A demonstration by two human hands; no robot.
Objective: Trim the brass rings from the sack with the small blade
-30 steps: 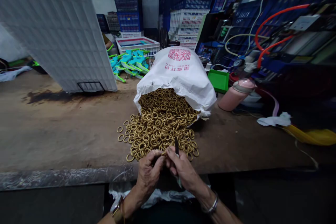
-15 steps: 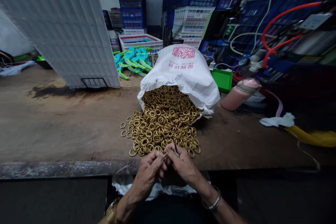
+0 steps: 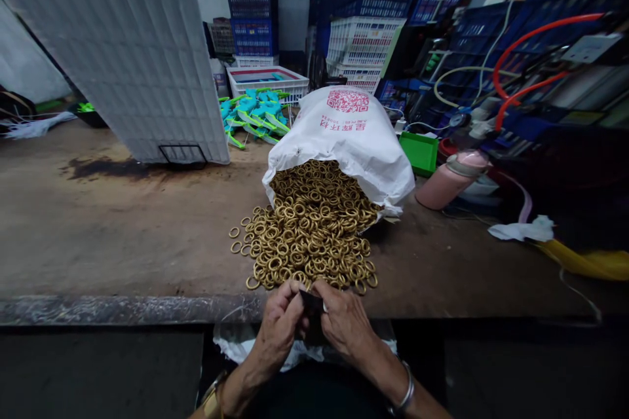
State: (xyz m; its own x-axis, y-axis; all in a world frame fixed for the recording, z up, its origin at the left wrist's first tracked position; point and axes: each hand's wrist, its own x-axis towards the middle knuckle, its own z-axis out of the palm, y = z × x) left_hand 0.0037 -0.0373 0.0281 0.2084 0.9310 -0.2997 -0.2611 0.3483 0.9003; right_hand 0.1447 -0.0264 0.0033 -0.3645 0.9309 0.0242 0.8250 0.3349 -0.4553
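My left hand [image 3: 282, 317] is closed in a pinch over the table's front edge, at a gold-coloured ring that is mostly hidden by the fingers. Close against it, my right hand [image 3: 344, 317] grips a small dark flat blade [image 3: 312, 302], whose tip points toward the left fingertips. Just beyond both hands lies a heap of gold-coloured rings [image 3: 304, 242]. They spill out of the mouth of a white woven sack [image 3: 344, 137] with red print, lying on its side.
The brown table [image 3: 147, 229] holds a pale ribbed panel [image 3: 142, 65] at left and turquoise-green plastic pieces [image 3: 260, 114] behind. A pink bottle [image 3: 452, 180], green tray [image 3: 417, 152] and red hoses stand right. Stacked crates [image 3: 366, 39] fill the back. Below the edge hangs white sheeting [image 3: 236, 344].
The dark blade has turned from pointing up to lying flat across toward my left fingers. The ring seen between my fingertips is now mostly covered. The view has shifted slightly.
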